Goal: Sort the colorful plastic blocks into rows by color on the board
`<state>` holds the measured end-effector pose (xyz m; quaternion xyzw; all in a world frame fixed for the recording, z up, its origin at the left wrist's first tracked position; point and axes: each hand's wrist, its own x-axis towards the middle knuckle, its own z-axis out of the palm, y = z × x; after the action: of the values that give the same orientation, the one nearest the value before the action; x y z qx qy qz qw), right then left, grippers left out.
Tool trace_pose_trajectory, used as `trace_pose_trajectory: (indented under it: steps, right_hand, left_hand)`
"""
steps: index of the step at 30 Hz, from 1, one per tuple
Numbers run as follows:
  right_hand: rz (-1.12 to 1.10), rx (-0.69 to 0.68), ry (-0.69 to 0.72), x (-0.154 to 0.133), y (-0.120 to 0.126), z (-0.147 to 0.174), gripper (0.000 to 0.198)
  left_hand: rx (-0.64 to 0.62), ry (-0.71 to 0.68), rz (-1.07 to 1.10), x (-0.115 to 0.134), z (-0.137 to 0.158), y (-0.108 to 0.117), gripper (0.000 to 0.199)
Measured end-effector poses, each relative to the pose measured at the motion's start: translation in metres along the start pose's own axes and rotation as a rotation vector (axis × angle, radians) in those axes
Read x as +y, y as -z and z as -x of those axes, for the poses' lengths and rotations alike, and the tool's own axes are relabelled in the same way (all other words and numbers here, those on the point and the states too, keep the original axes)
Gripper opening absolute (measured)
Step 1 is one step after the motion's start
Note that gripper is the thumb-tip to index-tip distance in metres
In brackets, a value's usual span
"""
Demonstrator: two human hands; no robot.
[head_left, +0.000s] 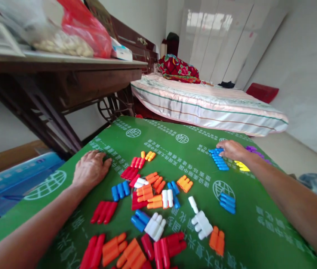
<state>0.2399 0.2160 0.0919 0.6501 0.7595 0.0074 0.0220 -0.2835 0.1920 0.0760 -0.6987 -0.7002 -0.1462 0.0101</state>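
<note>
Loosely rested open, empty left hand (91,169) on green board (245,235); touched blue row (220,161) with curled right hand (229,150), couldn't tell if gripping

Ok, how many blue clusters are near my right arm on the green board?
2. The farther blue cluster is at your right hand; the nearer blue cluster overlaps a white globe print. Your right forearm may hide more.

Head-worn view, forward and down, green board (199,188) near
</note>
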Motion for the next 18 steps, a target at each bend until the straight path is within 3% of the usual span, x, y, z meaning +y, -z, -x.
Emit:
trace_pose_trajectory:
  steps: [8,18]
  right_hand:
    - [0.047,-0.043,0.037,0.004,-0.003,-0.017,0.029]
    - [0.069,-0.068,0.035,0.004,-0.005,-0.023,0.032]
  left_hand:
    - [-0.016,-0.054,-0.094,0.0,0.002,-0.002,0.052]
    - [-0.089,0.031,-0.218,0.005,-0.004,-0.005,0.055]
